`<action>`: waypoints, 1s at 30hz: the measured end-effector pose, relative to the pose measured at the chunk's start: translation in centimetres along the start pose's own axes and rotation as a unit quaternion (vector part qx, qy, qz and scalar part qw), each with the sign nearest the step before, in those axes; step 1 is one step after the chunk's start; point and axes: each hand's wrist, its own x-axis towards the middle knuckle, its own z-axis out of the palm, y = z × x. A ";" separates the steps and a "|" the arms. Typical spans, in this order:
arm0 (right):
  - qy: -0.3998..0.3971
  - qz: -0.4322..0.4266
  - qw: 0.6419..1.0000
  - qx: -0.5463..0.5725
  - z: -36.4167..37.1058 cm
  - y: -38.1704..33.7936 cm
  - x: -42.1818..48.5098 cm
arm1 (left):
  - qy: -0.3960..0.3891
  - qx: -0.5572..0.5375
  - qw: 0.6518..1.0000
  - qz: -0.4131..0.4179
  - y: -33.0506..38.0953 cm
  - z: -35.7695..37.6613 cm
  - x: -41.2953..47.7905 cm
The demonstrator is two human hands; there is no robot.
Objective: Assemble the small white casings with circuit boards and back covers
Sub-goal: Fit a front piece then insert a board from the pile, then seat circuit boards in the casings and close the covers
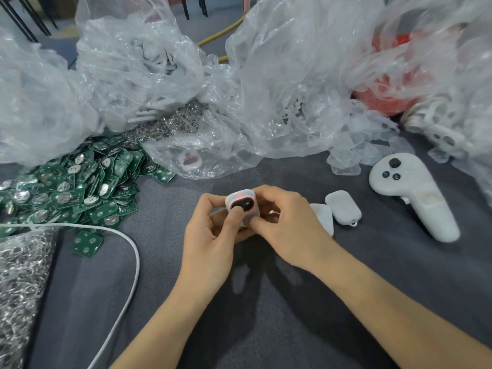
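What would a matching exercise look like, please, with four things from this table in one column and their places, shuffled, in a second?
Things
1. small white casing
2. green circuit boards
3. white controller
4. white cable

Places
A. lying at the right, beside two small white pieces
B. held up at the centre by the left hand and the right hand
C. curving along the left, nearer the person than the boards
D. heaped at the far left

Pairs: 1-B, 2-D, 3-A, 4-C
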 end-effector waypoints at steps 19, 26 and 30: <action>0.145 -0.005 0.947 -0.287 -6.2 4.2 -2.4 | 0.076 0.301 0.933 0.180 1.3 1.3 5.3; 0.127 -0.022 0.948 -0.291 -5.4 5.1 -2.1 | 0.071 0.374 0.872 0.307 9.5 6.8 11.3; 0.189 -0.057 0.954 -0.224 -5.6 4.8 -2.0 | -0.083 0.416 0.860 0.284 8.6 13.7 11.7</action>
